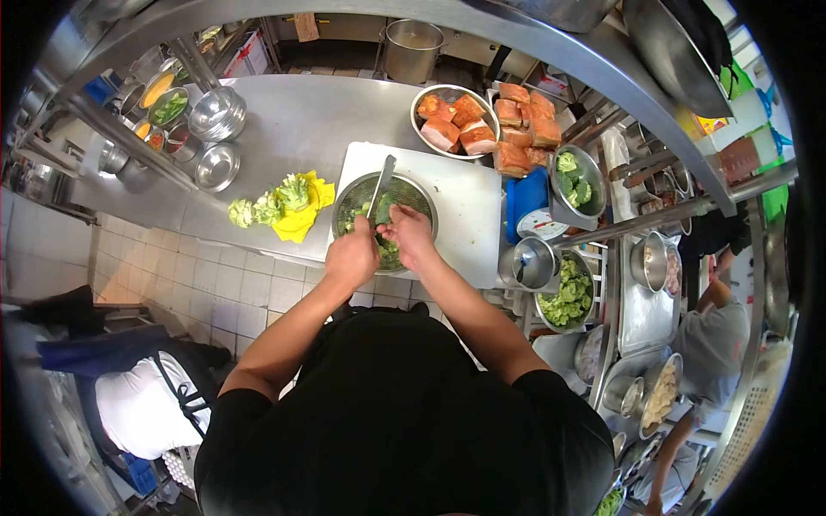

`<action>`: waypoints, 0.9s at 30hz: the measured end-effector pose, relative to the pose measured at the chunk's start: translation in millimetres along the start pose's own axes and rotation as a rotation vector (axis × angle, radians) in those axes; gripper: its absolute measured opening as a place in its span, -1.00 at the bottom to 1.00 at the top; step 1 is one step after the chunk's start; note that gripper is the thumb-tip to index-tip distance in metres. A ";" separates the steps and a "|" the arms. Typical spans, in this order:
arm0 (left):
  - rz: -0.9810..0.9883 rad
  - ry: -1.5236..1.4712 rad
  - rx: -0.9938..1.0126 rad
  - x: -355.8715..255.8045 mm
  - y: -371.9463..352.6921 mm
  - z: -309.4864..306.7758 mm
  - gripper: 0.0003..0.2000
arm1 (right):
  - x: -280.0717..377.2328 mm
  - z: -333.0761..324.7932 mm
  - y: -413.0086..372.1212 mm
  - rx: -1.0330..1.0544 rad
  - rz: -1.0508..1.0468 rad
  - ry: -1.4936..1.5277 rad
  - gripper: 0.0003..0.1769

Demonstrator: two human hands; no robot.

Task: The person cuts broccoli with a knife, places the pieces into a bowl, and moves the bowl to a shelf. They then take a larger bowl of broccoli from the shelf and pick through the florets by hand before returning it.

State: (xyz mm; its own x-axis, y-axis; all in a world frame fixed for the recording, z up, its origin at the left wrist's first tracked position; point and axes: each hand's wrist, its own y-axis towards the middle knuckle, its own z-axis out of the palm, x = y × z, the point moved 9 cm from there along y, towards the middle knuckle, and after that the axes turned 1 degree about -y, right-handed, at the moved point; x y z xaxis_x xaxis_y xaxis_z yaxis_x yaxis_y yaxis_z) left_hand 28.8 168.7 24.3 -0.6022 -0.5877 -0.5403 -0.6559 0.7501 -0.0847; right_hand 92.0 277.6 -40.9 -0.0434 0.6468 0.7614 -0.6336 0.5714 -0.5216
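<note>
My left hand (353, 254) is closed around the handle end of a knife (381, 185), whose blade points away from me over a metal colander (435, 212). Close beside it, my right hand (409, 234) pinches a green piece of broccoli (384, 212) above the bowl. More cut broccoli lies inside the colander, partly hidden by my hands. The colander rests over the left part of a white cutting board (469, 202). Left of the board, pale broccoli stalks (268, 203) lie on and beside a yellow cloth (307, 215).
A bowl of meat chunks (454, 120) and stacked meat blocks (527, 129) sit behind the board. To the right are a scale (540, 224), a broccoli bowl (578, 182) and a metal pot (533, 262). An overhead steel rail (370, 12) spans the top. Other people work at both sides.
</note>
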 end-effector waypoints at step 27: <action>-0.131 -0.250 -0.309 85.0 -11.2 -54.7 -0.78 | 264.7 -113.4 -95.6 -0.639 -0.896 -1.471 -0.37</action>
State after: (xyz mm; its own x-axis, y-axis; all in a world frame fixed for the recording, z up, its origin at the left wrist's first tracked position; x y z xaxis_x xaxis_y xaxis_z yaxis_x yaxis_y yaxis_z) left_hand -39.9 93.7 25.2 -0.4001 -0.5519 -0.7316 -0.8485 0.5248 0.0681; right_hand 228.7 451.5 166.8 -0.6820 -0.6376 0.3582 -0.5041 0.7647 0.4015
